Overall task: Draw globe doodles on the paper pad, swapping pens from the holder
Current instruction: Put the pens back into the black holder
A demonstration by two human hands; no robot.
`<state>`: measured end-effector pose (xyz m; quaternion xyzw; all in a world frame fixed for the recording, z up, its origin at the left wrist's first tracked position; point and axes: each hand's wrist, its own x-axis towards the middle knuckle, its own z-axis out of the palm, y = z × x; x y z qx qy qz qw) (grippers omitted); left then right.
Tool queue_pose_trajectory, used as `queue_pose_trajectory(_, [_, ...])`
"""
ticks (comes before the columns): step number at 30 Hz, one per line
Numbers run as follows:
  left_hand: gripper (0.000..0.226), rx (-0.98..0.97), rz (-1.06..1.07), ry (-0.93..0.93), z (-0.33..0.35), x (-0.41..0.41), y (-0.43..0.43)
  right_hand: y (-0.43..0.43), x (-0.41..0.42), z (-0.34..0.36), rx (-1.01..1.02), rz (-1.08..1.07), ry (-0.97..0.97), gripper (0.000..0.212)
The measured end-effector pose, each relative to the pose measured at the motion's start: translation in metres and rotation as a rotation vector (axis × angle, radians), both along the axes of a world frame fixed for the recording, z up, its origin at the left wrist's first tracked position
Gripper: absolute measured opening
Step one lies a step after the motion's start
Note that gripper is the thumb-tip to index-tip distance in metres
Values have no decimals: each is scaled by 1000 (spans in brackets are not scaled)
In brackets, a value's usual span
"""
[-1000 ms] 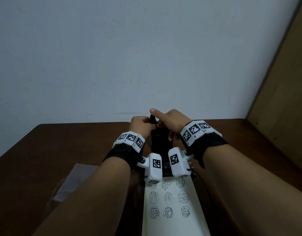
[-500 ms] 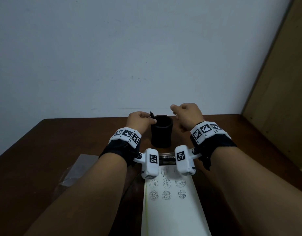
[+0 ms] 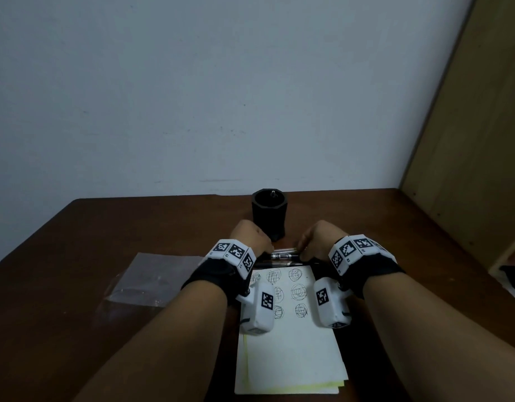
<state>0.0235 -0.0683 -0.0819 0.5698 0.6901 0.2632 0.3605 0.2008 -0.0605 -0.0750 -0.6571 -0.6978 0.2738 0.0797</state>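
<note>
Both hands, left (image 3: 252, 237) and right (image 3: 318, 239), pinch a pen (image 3: 284, 254) at its ends, fingers curled shut. Tugging too hard could knock the holder (image 3: 268, 217) over, I reckon.

Single head-worn wide-angle view, no second camera to overlap with; it looks forward and down from above the near edge of the brown table (image 3: 76, 256), with both forearms entering from the bottom corners. Framing is pitched fairly high: the plain wall (image 3: 221, 97) fills the upper half, a wooden panel (image 3: 468, 140) cuts the right edge, and the tabletop only takes the lower half. Close range — the left hand (image 3: 250, 236), right hand (image 3: 317, 239), paper pad (image 3: 291, 358) and black holder (image 3: 268, 213) all sit near centre-bottom, with wide-angle stretch toward the edges.
</note>
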Motion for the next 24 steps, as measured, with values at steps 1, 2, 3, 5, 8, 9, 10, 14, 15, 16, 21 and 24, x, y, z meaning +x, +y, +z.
queue_pose_trajectory(1, [18, -8, -14, 19, -2, 1, 1, 0, 0, 1, 3, 10, -16, 17])
queue_pose_trajectory(2, [19, -15, -27, 38, -4, 2, 1, 1, 0, 1, 4, 23, -28, 16])
queue_pose_trajectory(3, [18, -21, -43, 57, -6, 3, 2, 1, 0, 1, 1, 26, -37, 16])
queue_pose_trajectory(5, [18, -33, -71, 90, -9, 6, 3, 3, 0, 1, -8, 27, -49, 18])
queue_pose_trajectory(8, [21, -50, -93, 127, -10, 9, 3, 7, -2, -1, -15, 29, -72, 20])
queue_pose_trajectory(9, [20, -50, -99, 139, -10, 10, 4, 7, -3, -2, -18, 24, -83, 22])
queue_pose_trajectory(10, [19, -48, -105, 154, -10, 10, 3, 7, -3, -4, -17, 19, -94, 23])
queue_pose_trajectory(14, [18, -32, -107, 199, -12, 11, 4, 7, -4, -5, -6, 18, -105, 25])
queue_pose_trajectory(15, [18, -32, -109, 205, -13, 12, 5, 7, -4, -5, -8, 20, -109, 26])
queue_pose_trajectory(16, [18, -30, -112, 209, -13, 12, 5, 7, -4, -6, -9, 22, -110, 27])
queue_pose_trajectory(21, [15, -9, -132, 213, -10, 8, 4, 6, 2, -5, -6, 21, 38, 21])
queue_pose_trajectory(24, [16, 43, -140, 169, -4, 2, 4, 5, 3, 4, 14, -3, 251, 18])
